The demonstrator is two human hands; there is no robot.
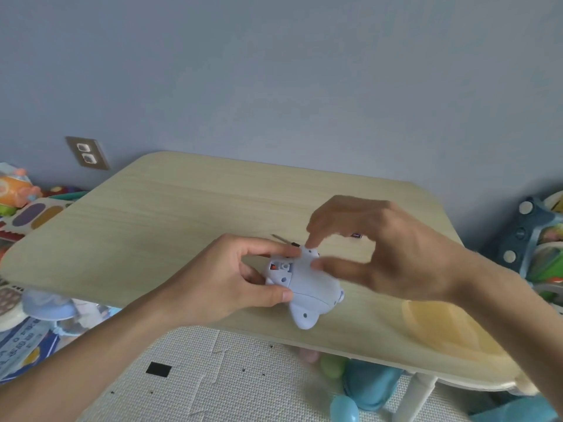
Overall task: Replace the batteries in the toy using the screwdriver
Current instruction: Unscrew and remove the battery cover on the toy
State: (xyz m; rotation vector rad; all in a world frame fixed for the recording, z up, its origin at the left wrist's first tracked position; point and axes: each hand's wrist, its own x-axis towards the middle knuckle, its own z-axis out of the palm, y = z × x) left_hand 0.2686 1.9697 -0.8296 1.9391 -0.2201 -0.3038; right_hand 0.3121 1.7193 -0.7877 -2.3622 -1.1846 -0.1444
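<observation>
Left hand (pixel 243 275) curls thumb and fingers round the pale blue toy (pixel 307 287); right hand (pixel 380 254) arches over, index fingertip and thumb pinching its top edge.

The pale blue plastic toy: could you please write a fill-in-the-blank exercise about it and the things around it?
1. The left hand grips the pale blue plastic toy over the light wooden ___.
2. The right hand pinches the toy between forefinger and ___.
3. The thin metal screwdriver lies behind the toy, in ___ of the two hands.
4. The wall socket plate is on the person's ___ side.
Missing words: table; thumb; neither; left.
</observation>
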